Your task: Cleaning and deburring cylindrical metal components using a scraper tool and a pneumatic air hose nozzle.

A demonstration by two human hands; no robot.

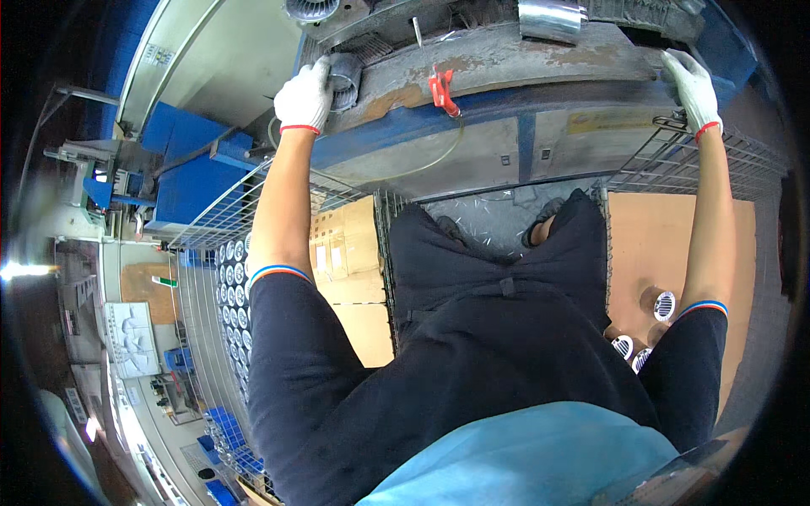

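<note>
My left hand (305,97), in a white knit glove with a red cuff, is at the left end of the machine bench (498,72). Its fingers are curled against the side of a grey metal cylinder (344,80) with a ribbed inside. Whether they grip the cylinder or something behind it is hidden. My right hand (693,91), gloved alike, lies at the bench's right end with its fingers stretched forward, and nothing shows in it. Between the hands, a red air blow gun (442,91) hangs at the bench's front edge. A shiny metal cylinder (550,21) lies farther back.
A round finned metal part (312,8) is at the far left. Wire cages stand on both sides of my legs, with cardboard (675,244) in the right one beside several slotted cylinders (664,305). Rows of cylinders (232,295) fill the left cage. Metal shavings litter the floor.
</note>
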